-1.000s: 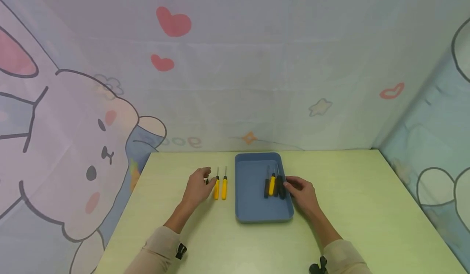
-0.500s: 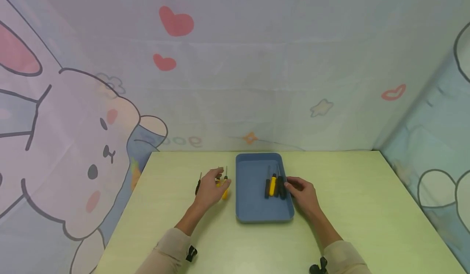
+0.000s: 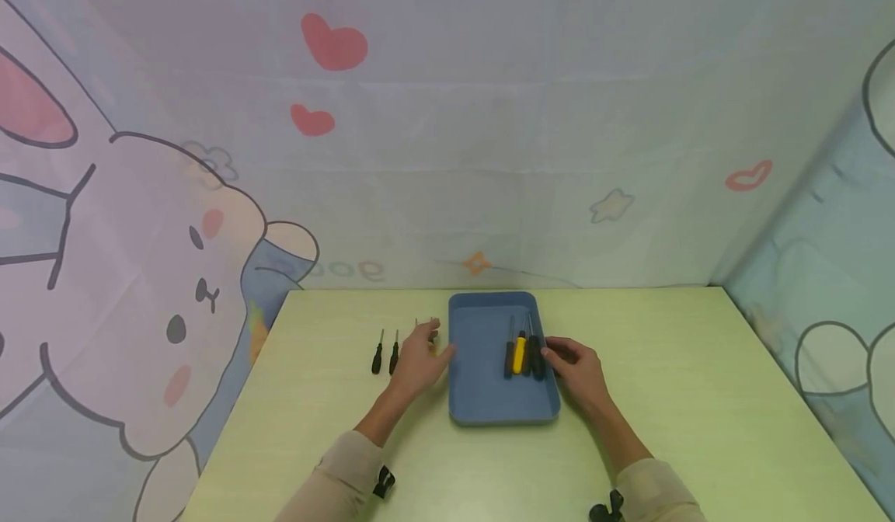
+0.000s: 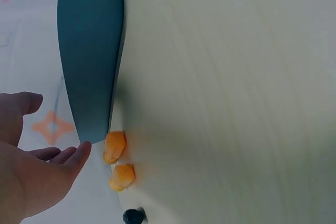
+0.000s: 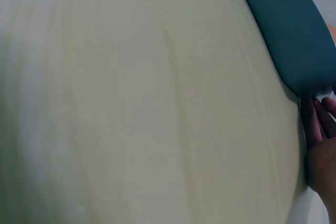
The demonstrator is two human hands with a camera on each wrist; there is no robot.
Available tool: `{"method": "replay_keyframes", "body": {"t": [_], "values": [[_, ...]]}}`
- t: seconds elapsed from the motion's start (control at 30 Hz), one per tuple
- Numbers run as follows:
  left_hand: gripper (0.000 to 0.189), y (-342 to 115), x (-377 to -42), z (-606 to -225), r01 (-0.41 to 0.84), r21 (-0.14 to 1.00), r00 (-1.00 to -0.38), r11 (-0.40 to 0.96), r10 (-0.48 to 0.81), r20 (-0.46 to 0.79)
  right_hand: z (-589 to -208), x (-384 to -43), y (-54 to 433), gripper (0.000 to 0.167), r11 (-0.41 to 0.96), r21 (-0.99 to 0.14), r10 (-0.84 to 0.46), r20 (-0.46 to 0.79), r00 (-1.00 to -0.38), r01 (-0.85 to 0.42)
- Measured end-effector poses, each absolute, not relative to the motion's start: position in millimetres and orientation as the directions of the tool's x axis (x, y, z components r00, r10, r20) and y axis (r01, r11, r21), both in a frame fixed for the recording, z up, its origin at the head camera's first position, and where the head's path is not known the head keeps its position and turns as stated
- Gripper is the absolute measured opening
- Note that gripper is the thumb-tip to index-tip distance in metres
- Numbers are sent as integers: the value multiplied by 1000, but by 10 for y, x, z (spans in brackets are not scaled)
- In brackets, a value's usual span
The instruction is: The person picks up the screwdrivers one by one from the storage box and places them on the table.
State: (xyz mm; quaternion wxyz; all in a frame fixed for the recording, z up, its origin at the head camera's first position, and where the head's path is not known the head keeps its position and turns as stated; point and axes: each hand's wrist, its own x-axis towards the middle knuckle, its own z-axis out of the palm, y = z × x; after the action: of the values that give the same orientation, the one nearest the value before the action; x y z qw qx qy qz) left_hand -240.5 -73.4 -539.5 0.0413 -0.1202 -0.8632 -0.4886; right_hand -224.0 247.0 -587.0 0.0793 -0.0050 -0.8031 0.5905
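Blue tray [image 3: 482, 401] on counter [image 3: 699, 398]. Left hand [image 3: 418, 363] wide, nothing visibly held, at tray's left side; contact unclear. Right hand [image 3: 579, 370] touches right side; cannot tell whether fingers pinch. Best: even hold, tray level, inner screwdrivers [image 3: 518, 356] unrolled, yellow screwdrivers [image 4: 122, 177] outside unbumped.

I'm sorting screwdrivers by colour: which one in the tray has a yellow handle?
The second screwdriver from the left in the blue tray, head view; the other three there have black handles.
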Motion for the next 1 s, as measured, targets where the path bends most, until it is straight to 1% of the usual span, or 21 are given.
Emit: {"method": "replay_keyframes", "body": {"t": [0.17,0.5,0.77,1.0], "values": [[65,-641,-2407,-5457,208,847,-976,489,159,148,-5878,-2241,2464,39,313,-946,102,124,-987,-87],[62,-504,-2422,-5473,161,893,-985,421,122,121,-5923,-2248,2467,36,305,-946,95,146,-985,-111],[63,-453,-2407,-5545,135,861,-989,491,126,84,-5936,-2267,2477,38,323,-939,97,157,-983,-118],[60,-461,-2376,-5623,114,878,-989,464,137,56,-5880,-2252,2473,38,311,-946,97,131,-987,-95]]}}
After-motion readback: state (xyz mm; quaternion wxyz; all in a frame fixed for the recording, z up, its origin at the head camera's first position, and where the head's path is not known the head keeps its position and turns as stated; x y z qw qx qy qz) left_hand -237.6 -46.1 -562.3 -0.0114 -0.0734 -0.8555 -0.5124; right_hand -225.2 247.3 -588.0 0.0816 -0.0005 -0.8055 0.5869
